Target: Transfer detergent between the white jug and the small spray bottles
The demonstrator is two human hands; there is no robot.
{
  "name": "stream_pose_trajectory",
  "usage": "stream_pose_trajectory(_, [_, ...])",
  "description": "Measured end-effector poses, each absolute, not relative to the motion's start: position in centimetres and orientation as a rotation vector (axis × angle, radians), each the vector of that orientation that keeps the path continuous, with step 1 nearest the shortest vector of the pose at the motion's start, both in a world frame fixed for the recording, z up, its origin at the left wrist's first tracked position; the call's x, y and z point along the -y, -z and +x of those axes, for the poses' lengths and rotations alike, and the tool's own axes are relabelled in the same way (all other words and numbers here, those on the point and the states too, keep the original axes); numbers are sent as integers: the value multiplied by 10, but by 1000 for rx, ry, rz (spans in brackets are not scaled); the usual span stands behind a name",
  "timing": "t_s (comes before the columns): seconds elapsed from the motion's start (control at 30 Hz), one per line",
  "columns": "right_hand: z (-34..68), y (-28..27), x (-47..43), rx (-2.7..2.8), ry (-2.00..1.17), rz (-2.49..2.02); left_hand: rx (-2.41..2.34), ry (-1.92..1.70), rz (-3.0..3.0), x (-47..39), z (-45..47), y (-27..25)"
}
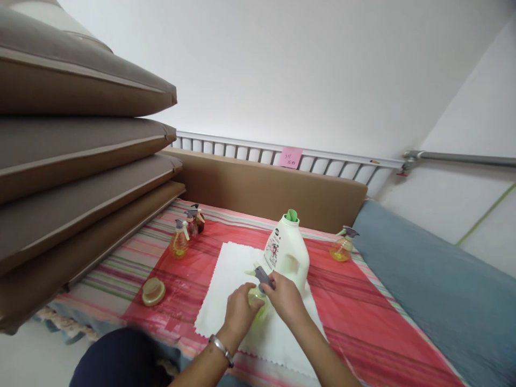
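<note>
A yellow-green spray bottle [260,318] stands on a white cloth with a zigzag edge [220,285]. My left hand [241,306] is wrapped around its upper body. My right hand [284,293] grips the grey spray head [263,276] at the top, its pale green nozzle facing left. Whether the head is fully screwed on I cannot tell. Just behind the hands stands a large white jug [292,247] with a handle, a printed label and something green in its open mouth. The bottle's lower part is partly hidden by my left hand and arm.
More spray bottles [179,240] stand at the back left, and another spray bottle [342,246] at the right. A cream round cap [153,291] lies on the red sheet [355,301]. Stacked brown cushions [80,150] rise on the left; a railing with a pink note [291,157] runs behind.
</note>
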State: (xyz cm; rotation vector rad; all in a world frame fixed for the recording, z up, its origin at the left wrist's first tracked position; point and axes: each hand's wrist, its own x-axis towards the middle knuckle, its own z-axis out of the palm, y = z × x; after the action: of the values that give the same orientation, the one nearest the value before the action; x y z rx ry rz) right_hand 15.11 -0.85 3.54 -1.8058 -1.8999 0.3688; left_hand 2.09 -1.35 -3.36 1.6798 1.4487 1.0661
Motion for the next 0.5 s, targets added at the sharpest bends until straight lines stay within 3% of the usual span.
stream_pose_trajectory(0.3, [151,-30,11,1816,-477,-1671,-1332,-1171,1673,10,36,14])
stream_pose_trajectory(0.5, [170,28,25,1647,-666,-1634,-1247,-1190,1608,2,24,21])
